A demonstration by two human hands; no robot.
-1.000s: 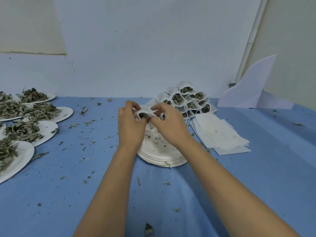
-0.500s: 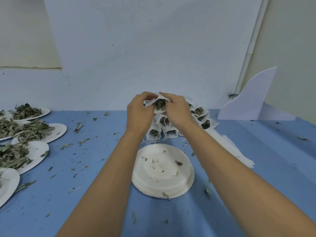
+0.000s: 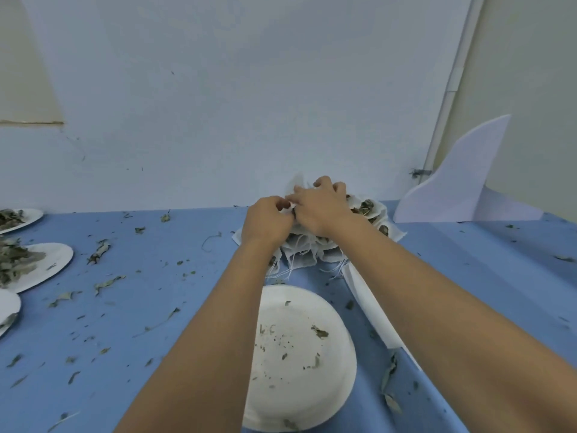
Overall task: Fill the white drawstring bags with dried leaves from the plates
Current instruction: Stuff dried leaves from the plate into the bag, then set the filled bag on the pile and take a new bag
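Note:
Both my hands reach to the far edge of the table, over a pile of filled white drawstring bags point(image 3: 370, 210) with dark dried leaves showing in their mouths. My left hand point(image 3: 265, 221) and my right hand point(image 3: 324, 207) together pinch one white bag point(image 3: 296, 187) on top of that pile; most of it is hidden behind my fingers. Loose strings hang from the pile's front point(image 3: 290, 267). Below my arms lies a stack of white plates point(image 3: 299, 360) holding only crumbs. Plates heaped with dried leaves point(image 3: 28, 264) stand at the left edge.
Flat unfilled white bags point(image 3: 371, 307) lie right of the plate stack, partly under my right forearm. A white curved foam board point(image 3: 459, 179) leans at the back right. Leaf scraps litter the blue tablecloth point(image 3: 150, 307). The white wall rises right behind the pile.
My hands have carried the filled bag from above the plate stack forward and down onto the pile of filled bags. The view has tilted and moved closer.

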